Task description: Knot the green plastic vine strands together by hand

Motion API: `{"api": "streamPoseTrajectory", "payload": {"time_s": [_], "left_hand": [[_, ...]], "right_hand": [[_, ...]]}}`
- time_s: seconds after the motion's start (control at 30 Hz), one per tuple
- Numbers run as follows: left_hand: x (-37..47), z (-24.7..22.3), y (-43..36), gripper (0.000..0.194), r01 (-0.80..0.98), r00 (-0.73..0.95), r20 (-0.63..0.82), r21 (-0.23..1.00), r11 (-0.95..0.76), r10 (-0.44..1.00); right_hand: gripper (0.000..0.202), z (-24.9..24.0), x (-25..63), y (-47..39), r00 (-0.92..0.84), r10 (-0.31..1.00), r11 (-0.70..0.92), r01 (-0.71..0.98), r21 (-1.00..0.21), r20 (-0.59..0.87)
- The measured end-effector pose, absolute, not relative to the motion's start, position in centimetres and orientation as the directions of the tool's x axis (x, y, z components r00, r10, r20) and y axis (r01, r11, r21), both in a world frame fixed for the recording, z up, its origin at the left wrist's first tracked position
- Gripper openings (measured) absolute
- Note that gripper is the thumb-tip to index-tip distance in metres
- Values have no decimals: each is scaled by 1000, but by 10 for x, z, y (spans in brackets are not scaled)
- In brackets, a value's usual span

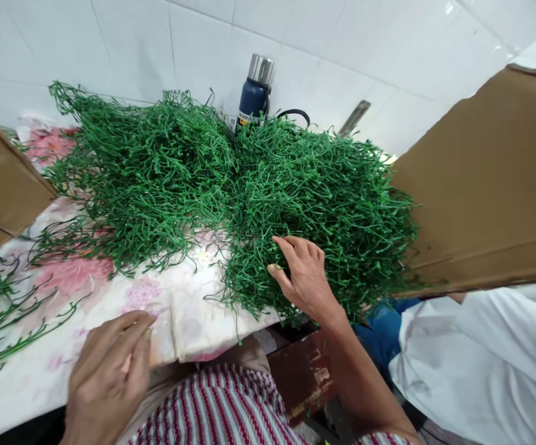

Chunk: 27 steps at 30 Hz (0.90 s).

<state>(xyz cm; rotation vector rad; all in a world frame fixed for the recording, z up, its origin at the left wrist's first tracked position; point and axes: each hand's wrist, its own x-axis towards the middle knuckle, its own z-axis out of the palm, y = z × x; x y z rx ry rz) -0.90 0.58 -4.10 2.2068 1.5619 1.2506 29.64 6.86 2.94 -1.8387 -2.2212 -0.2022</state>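
Two big heaps of thin green plastic stems lie side by side, a left heap (157, 167) and a right heap (323, 198), on a floral cloth (142, 296). My right hand (302, 272) rests at the near edge of the right heap, thumb and forefinger apart, with nothing gripped that shows. Over the cloth's front edge is my left hand (113, 364); its fingers are pressed together, and whatever they may pinch is too small to make out. Longer green stems (8, 315) lie spread at the far left of the cloth.
A blue bottle with a steel cap (252, 99) stands behind the heaps against the tiled wall. Cardboard rises at the left (4, 179) and right (490, 179). A metal strip (355, 117) leans at the back. Another person's white shirt (485, 364) is at the lower right.
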Motion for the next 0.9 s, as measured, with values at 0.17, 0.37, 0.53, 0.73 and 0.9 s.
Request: {"api": "streamPoseTrajectory", "payload": {"time_s": [0.17,0.37,0.53,0.73,0.9], "left_hand": [[14,-31,12,31,665,233,499,545,-511,835],[37,-16,26,24,650,350,468,503,-570,811],[54,-1,45,22,605,471,436,473,-641,767],[66,8,64,20,569,625,334,423,-705,706],[67,16,80,22,547,592,350,487,-681,726]], "right_hand": [[66,38,299,55,-224,937,261,959,-112,266],[108,27,281,47,-307,944,311,950,-16,121],[103,23,278,57,-324,946,322,945,56,26],[71,23,281,56,-349,936,343,933,108,36],[58,19,298,49,-420,891,418,907,54,172]]}}
